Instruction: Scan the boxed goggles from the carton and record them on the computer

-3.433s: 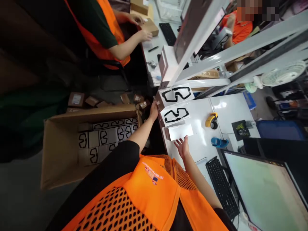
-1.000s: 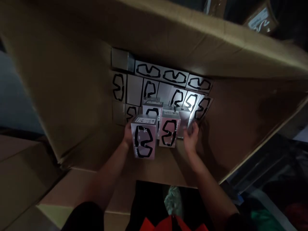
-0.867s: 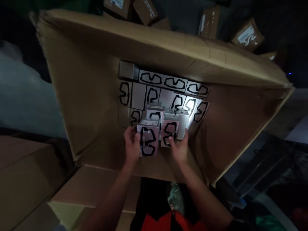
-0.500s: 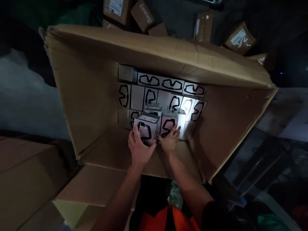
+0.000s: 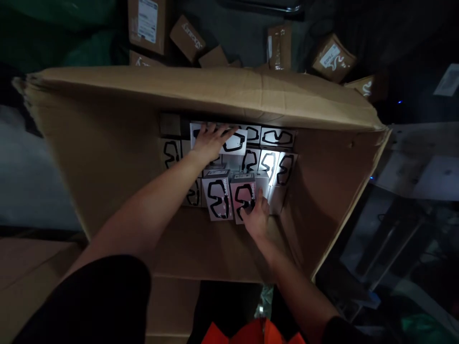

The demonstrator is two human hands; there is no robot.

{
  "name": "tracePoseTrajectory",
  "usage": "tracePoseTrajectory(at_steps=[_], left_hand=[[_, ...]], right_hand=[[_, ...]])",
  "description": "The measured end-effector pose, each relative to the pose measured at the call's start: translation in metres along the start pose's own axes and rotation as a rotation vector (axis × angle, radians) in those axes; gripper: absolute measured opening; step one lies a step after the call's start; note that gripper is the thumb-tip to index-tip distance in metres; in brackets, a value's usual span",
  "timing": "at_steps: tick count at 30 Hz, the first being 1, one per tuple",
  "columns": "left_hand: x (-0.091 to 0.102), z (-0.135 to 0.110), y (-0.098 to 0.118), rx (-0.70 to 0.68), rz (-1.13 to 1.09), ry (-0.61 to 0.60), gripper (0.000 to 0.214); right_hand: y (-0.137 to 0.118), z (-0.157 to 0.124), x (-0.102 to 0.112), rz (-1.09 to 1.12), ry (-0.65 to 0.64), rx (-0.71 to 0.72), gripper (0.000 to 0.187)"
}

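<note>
My left hand (image 5: 210, 145) lies across a white box (image 5: 234, 142) printed with a black frame-like outline, by the carton's far wall. Its fingers are spread over the printed face, the tips near the far edge. My right hand (image 5: 257, 217) grips a pinkish-grey box (image 5: 244, 193) near the carton's near side, thumb on the front face and a finger along its right side. Left of it stands a similar box (image 5: 217, 198), slightly tilted. More printed boxes (image 5: 286, 169) fill rows in the carton's bottom, some partly hidden by my left arm.
A large open cardboard carton (image 5: 315, 100) surrounds both hands with high walls. Beyond its far wall lie several brown parcels (image 5: 333, 57), some labelled. A bright light spot (image 5: 268, 162) falls on the boxes at right. Another carton (image 5: 28, 267) stands at lower left.
My left hand has left the near boxes and reached to the far row, where a white box now lies under it. My right hand stays at the pinkish-grey box. The view has shifted.
</note>
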State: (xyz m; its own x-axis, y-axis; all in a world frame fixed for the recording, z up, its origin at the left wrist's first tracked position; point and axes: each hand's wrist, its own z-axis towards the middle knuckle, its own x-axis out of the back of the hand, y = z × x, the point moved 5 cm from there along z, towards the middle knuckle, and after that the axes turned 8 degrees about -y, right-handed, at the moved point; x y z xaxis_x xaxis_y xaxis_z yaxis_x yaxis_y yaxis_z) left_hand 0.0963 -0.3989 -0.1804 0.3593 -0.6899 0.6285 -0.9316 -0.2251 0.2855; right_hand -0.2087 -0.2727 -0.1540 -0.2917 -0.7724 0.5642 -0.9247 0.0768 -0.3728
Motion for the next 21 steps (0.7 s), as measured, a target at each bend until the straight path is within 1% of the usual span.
tracePoseTrajectory(at_steps=[2, 4, 5, 7, 9, 11, 13, 15, 17, 18, 20, 21], left_hand=[[-0.020, 0.041, 0.002, 0.001, -0.005, 0.046, 0.111], [-0.040, 0.080, 0.007, -0.019, -0.036, 0.057, 0.109], [-0.049, 0.098, 0.011, -0.058, -0.067, 0.046, 0.110], [-0.067, 0.126, 0.021, -0.163, -0.162, 0.027, 0.110], [-0.079, 0.142, 0.024, -0.232, -0.286, 0.053, 0.102], [-0.088, 0.140, 0.014, -0.206, -0.413, 0.117, 0.084], [-0.092, 0.119, -0.010, -0.095, -0.528, 0.188, 0.065], [-0.096, 0.081, -0.039, 0.041, -0.620, 0.235, 0.055], [-0.100, 0.031, -0.065, 0.178, -0.696, 0.273, 0.053], [-0.102, 0.004, -0.074, 0.240, -0.737, 0.300, 0.052], [-0.112, -0.049, -0.084, 0.338, -0.842, 0.358, 0.052], [-0.120, -0.074, -0.083, 0.378, -0.909, 0.375, 0.052]], right_hand=[[-0.009, 0.005, 0.004, -0.001, 0.008, 0.071, 0.100], [-0.023, 0.013, 0.003, 0.010, 0.009, 0.125, 0.095], [-0.030, 0.017, 0.001, 0.013, 0.003, 0.131, 0.091], [-0.042, 0.028, -0.005, 0.019, -0.015, 0.099, 0.088], [-0.048, 0.038, -0.008, 0.021, -0.020, 0.034, 0.091], [-0.052, 0.045, -0.008, 0.019, -0.030, -0.010, 0.098], [-0.054, 0.048, -0.007, 0.009, -0.040, -0.033, 0.100], [-0.056, 0.050, -0.005, 0.005, -0.045, -0.054, 0.098], [-0.057, 0.050, 0.000, 0.008, -0.050, -0.084, 0.093], [-0.057, 0.050, 0.005, 0.012, -0.051, -0.090, 0.091], [-0.058, 0.051, 0.024, 0.011, -0.030, -0.054, 0.089], [-0.059, 0.053, 0.038, -0.002, -0.008, -0.006, 0.089]])
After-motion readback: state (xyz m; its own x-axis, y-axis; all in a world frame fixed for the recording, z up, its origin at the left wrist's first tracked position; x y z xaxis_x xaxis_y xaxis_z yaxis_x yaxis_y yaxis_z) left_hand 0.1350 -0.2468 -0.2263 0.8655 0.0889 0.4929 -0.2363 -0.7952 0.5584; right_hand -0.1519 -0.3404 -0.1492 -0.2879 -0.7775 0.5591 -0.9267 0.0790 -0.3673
